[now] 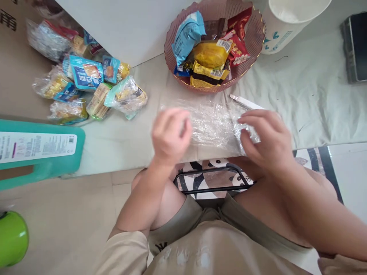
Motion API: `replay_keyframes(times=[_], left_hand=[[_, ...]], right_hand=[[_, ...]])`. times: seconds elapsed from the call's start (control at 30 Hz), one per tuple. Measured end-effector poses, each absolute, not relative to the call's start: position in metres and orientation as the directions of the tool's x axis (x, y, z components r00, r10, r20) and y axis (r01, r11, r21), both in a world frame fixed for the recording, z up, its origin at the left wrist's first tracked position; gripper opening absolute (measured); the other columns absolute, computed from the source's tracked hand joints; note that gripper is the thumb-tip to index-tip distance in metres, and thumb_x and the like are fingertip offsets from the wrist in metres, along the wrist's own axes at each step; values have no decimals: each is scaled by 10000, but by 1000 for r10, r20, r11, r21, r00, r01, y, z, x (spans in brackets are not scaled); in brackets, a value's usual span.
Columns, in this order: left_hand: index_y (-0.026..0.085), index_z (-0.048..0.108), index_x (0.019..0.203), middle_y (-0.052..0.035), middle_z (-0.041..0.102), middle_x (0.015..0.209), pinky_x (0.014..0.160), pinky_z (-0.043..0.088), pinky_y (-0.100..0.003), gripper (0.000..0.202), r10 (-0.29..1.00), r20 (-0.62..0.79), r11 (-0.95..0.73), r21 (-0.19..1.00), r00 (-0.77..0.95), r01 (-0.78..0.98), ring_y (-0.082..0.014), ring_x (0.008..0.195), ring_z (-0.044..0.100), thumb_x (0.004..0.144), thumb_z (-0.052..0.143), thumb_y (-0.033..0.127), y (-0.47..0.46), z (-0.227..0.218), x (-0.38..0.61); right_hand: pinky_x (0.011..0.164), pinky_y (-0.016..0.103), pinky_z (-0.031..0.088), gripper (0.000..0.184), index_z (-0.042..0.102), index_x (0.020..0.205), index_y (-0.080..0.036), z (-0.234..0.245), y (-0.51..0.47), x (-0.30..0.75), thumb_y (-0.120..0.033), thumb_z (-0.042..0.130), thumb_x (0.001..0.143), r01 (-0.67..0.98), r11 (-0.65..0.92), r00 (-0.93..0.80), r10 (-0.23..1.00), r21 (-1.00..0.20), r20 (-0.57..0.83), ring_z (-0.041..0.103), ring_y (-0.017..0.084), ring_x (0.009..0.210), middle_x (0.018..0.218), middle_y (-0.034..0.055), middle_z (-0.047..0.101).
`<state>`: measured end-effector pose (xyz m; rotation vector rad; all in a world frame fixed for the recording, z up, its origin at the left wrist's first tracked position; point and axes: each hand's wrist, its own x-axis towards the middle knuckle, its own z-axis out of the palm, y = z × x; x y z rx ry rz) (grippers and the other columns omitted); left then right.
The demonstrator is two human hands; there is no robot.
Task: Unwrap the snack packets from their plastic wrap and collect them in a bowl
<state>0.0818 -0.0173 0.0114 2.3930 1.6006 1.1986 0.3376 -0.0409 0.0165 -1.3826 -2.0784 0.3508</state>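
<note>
A crumpled clear plastic bag (212, 124) lies flat on the pale tablecloth in front of me. My left hand (171, 135), slightly blurred, is at the bag's left end with its fingers curled in; whatever they may hold is hidden. At the bag's right end is my right hand (266, 137), its thumb and fingers bent but apart over the crinkled plastic, and I cannot tell whether they touch it. Just beyond that hand lies a slim white tool (246, 102), partly covered by the fingers.
A pink ribbed bowl (169, 57) of wrapped snacks stands beyond the bag, beside a white paper cup (282, 32). Several bagged snack packs (86, 72) are piled at left, behind a green jug (77, 147). A dark phone-like object (357, 47) lies far right.
</note>
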Motion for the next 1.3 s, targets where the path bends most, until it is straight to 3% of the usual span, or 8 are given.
replay_keyframes(times=[0.13, 0.4, 0.7, 0.87, 0.97, 1.07, 1.2, 1.3], left_hand=[[188, 678, 1264, -114, 726, 1337, 1186, 469, -488, 353, 839, 305, -544, 444, 451, 712, -283, 1360, 627, 952, 521, 142, -31, 6, 115], [350, 552, 1516, -28, 429, 1695, 1298, 167, -734, 594, 953, -51, -262, 363, 300, 894, -400, 1611, 310, 928, 564, 265, -11, -10, 87], [362, 505, 1559, -19, 395, 1715, 1317, 93, -716, 601, 949, -50, -264, 421, 312, 868, -387, 1633, 259, 960, 554, 334, -6, -17, 58], [303, 542, 1536, -87, 400, 1707, 1303, -7, -750, 778, 904, -6, -395, 369, 427, 841, -461, 1638, 187, 818, 771, 498, -17, 3, 64], [266, 540, 1534, -125, 475, 1657, 1313, 48, -740, 889, 819, 1, -530, 387, 574, 755, -461, 1612, 274, 737, 851, 508, -27, 10, 78], [225, 578, 1496, -136, 552, 1596, 1314, 214, -682, 651, 784, 20, -569, 423, 620, 705, -386, 1565, 413, 872, 720, 345, -27, 4, 88], [222, 697, 1336, -96, 697, 1441, 1233, 453, -550, 425, 831, 199, -531, 561, 519, 634, -260, 1417, 615, 986, 463, 170, -17, -7, 88], [259, 745, 1237, -56, 750, 1360, 1196, 520, -504, 366, 883, 273, -445, 748, 382, 493, -228, 1347, 672, 1052, 434, 305, -15, -7, 84]], right_hand=[[1187, 586, 444, 512, 575, 1431, -183, 2, -43, 323, -260, 540, 926, 702, 513, -483, 853, -495, 200, 517, 384, 1467, 1500, 171, 621], [1213, 733, 305, 865, 396, 1591, -150, -6, -53, 319, -531, 682, 868, 828, 418, -468, 882, -374, -52, 272, 494, 1595, 1709, 268, 314], [1202, 760, 321, 491, 618, 1287, -237, -2, -42, 369, -359, 700, 818, 687, 534, -623, 782, -494, -20, 306, 479, 1587, 1642, 173, 466], [1211, 760, 290, 143, 728, 855, -274, 8, -38, 371, -337, 614, 913, 618, 506, -602, 797, -601, 51, 374, 441, 1567, 1512, 56, 629], [1236, 692, 321, 188, 697, 814, -283, 25, -38, 363, -394, 602, 932, 553, 411, -505, 857, -725, 100, 576, 373, 1429, 1214, 42, 786], [1198, 618, 425, 182, 638, 770, -295, 39, -38, 361, -408, 623, 912, 455, 306, -424, 900, -836, 98, 748, 323, 1148, 893, 28, 804], [1202, 571, 441, 156, 640, 853, -319, 40, -35, 363, -456, 629, 926, 152, 419, -406, 852, -895, 330, 704, 304, 1228, 1002, 22, 802], [1237, 561, 415, 104, 591, 891, -312, 33, -31, 365, -380, 518, 919, 106, 373, -52, 928, -922, 370, 684, 295, 1263, 1048, 64, 770]])
